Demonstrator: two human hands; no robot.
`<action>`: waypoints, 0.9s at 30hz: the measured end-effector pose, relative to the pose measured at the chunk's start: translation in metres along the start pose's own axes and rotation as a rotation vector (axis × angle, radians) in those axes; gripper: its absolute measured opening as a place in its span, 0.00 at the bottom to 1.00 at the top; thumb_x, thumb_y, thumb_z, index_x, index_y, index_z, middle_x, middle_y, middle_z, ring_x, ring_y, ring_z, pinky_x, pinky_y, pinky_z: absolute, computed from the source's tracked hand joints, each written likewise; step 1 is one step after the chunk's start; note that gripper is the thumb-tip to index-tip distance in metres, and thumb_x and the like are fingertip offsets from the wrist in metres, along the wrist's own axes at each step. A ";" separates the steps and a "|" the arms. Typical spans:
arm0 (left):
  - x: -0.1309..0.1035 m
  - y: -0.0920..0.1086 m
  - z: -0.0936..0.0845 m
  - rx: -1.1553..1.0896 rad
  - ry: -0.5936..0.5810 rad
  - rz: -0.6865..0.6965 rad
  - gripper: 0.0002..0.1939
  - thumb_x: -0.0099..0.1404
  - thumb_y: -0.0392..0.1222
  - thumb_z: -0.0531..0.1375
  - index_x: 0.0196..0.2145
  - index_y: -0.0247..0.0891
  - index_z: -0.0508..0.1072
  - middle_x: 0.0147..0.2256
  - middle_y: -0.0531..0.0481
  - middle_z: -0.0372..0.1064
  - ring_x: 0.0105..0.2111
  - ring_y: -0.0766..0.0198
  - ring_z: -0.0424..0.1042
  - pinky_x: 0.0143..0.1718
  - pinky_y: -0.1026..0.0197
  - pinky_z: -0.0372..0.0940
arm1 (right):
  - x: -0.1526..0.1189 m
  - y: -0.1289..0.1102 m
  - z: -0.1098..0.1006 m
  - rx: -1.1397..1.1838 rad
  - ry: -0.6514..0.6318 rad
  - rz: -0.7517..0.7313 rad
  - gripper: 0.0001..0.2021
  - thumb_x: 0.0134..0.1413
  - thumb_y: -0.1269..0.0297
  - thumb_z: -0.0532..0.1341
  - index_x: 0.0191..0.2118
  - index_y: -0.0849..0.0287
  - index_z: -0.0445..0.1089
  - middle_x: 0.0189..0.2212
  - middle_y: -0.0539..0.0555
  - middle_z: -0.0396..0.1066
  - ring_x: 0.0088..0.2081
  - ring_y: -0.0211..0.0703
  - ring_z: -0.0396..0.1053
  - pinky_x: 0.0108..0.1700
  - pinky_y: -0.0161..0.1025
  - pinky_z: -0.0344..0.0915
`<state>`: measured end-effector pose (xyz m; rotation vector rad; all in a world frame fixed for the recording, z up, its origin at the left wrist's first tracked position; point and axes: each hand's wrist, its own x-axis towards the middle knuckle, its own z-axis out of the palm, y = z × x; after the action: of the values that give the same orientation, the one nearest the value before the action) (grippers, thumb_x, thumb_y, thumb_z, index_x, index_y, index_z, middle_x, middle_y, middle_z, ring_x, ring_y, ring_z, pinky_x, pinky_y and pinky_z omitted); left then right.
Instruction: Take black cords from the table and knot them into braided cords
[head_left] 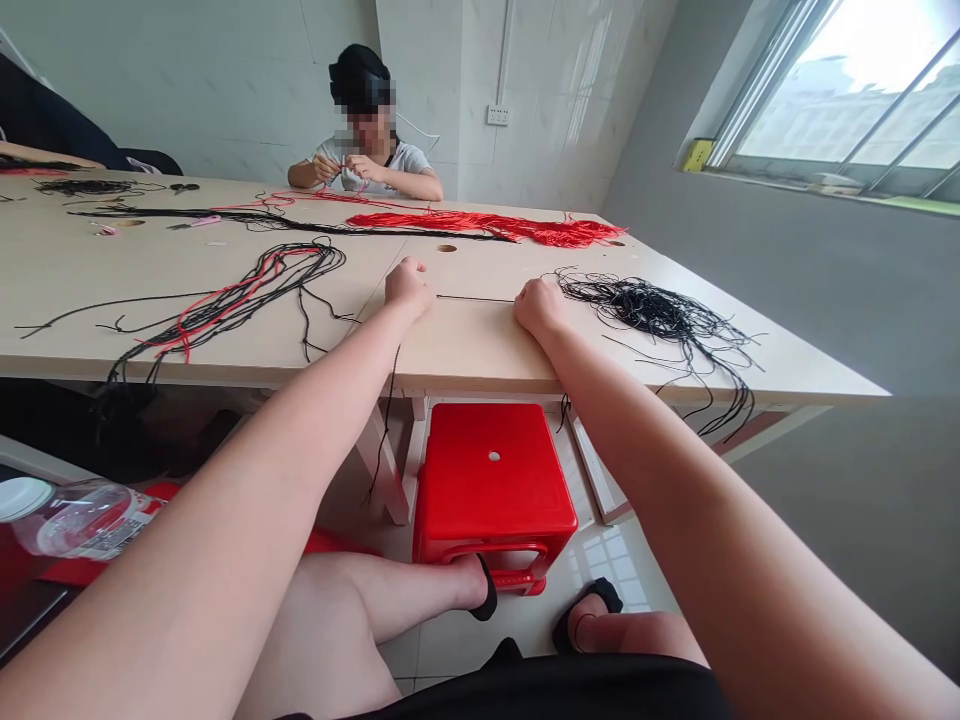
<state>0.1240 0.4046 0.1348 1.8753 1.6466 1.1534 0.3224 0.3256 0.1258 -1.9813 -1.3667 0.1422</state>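
A black cord (475, 298) runs straight and taut between my two fists, just above the table top. My left hand (409, 288) is closed round one end, and a loose tail of the cord hangs below it past the table edge. Closed on the other end is my right hand (540, 304), with a short black piece dangling under the edge below it. Right of that hand lies a tangled heap of black cords (649, 308). To the left of my left hand is a looped bundle of black and red cords (255, 285).
Across the pale table (480, 365) sits a person (367, 140) holding red cord. A pile of red cords (495, 226), long black cords (285, 218) and pink-handled snips (196, 223) lie between us. A red stool (491, 480) stands under the edge; a plastic bottle (82, 515) is at lower left.
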 end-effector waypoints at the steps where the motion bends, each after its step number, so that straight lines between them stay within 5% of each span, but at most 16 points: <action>1: 0.000 0.000 0.000 0.001 -0.002 0.003 0.20 0.44 0.28 0.59 0.38 0.41 0.67 0.30 0.50 0.69 0.32 0.58 0.67 0.29 0.60 0.59 | 0.001 0.001 0.001 -0.002 0.004 -0.010 0.07 0.49 0.69 0.53 0.25 0.59 0.66 0.25 0.61 0.69 0.31 0.51 0.65 0.38 0.53 0.63; 7: -0.009 0.001 -0.004 -0.002 -0.007 0.027 0.20 0.43 0.27 0.57 0.36 0.40 0.68 0.31 0.49 0.70 0.31 0.57 0.68 0.28 0.59 0.60 | -0.002 -0.007 -0.001 -0.012 0.062 -0.126 0.09 0.49 0.72 0.52 0.21 0.58 0.62 0.27 0.61 0.69 0.34 0.50 0.66 0.41 0.48 0.62; 11: -0.042 -0.003 -0.036 -0.011 -0.009 0.056 0.15 0.46 0.29 0.56 0.35 0.36 0.71 0.30 0.46 0.71 0.30 0.57 0.69 0.31 0.57 0.63 | -0.043 -0.028 -0.019 0.044 0.133 -0.265 0.09 0.52 0.70 0.50 0.25 0.59 0.64 0.30 0.58 0.70 0.36 0.47 0.66 0.43 0.42 0.61; 14: -0.100 -0.007 -0.080 -0.010 -0.014 0.149 0.13 0.49 0.32 0.57 0.35 0.35 0.73 0.35 0.44 0.73 0.37 0.56 0.71 0.41 0.56 0.65 | -0.108 -0.043 -0.031 0.298 0.118 -0.347 0.09 0.54 0.65 0.51 0.27 0.59 0.66 0.26 0.52 0.68 0.30 0.40 0.64 0.37 0.36 0.61; 16: -0.155 -0.006 -0.111 -0.013 -0.010 0.264 0.13 0.50 0.34 0.59 0.36 0.37 0.74 0.43 0.47 0.72 0.48 0.57 0.67 0.54 0.57 0.58 | -0.162 -0.049 -0.036 0.621 -0.017 -0.335 0.10 0.53 0.61 0.55 0.26 0.60 0.65 0.20 0.49 0.63 0.24 0.36 0.59 0.29 0.34 0.58; 19: -0.242 0.004 -0.147 -0.208 -0.174 0.463 0.14 0.54 0.38 0.60 0.40 0.38 0.75 0.47 0.44 0.71 0.51 0.56 0.66 0.57 0.54 0.57 | -0.239 -0.055 -0.042 0.953 -0.207 -0.265 0.11 0.51 0.58 0.58 0.26 0.60 0.66 0.18 0.46 0.59 0.21 0.32 0.54 0.24 0.32 0.54; 23: -0.327 0.022 -0.167 -0.463 -0.318 0.258 0.13 0.54 0.38 0.62 0.39 0.38 0.75 0.42 0.45 0.73 0.45 0.57 0.71 0.48 0.57 0.66 | -0.313 -0.058 -0.055 1.162 -0.340 -0.178 0.09 0.50 0.59 0.61 0.27 0.61 0.68 0.21 0.48 0.63 0.24 0.33 0.57 0.26 0.31 0.56; 27: -0.370 0.036 -0.171 -0.589 -0.275 0.067 0.07 0.52 0.39 0.65 0.32 0.37 0.76 0.32 0.50 0.74 0.32 0.65 0.73 0.36 0.64 0.71 | -0.356 -0.055 -0.071 1.253 -0.368 -0.174 0.09 0.51 0.60 0.61 0.28 0.60 0.69 0.23 0.49 0.65 0.26 0.34 0.59 0.28 0.31 0.58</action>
<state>0.0237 0.0084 0.1426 1.6167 0.9646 1.1798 0.1589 -0.0027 0.1071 -0.7905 -1.1611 1.0345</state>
